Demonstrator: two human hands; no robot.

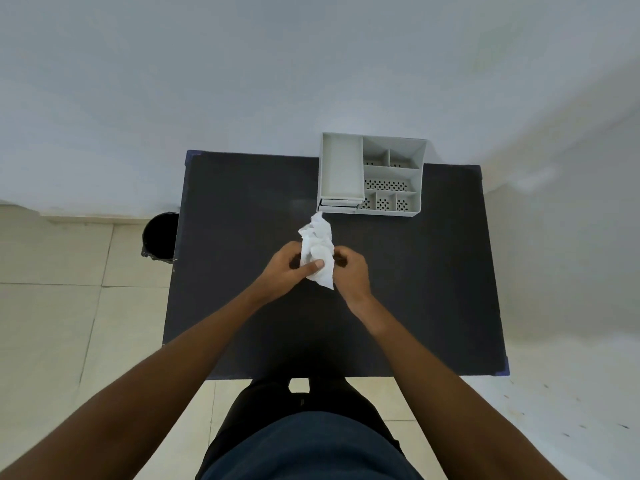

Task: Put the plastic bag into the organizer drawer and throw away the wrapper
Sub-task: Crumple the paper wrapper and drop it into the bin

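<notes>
I have the white bundle (317, 252) held above the middle of the desk (242, 209), left hand (285, 268) closed on its lower part with the thumb across it, right hand (351, 271) pinching its right edge. I read this as unwrapping: bag and wrapper are not yet apart, and I cannot tell which is which. Next I must separate them, then reach for the organizer (372, 173), whose drawer (341, 168) is open; the bin (161, 237) stands left of the desk.

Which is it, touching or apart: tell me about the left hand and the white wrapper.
Touching. The head view shows the left hand gripping the white wrapper, thumb pressed across its front.
</notes>
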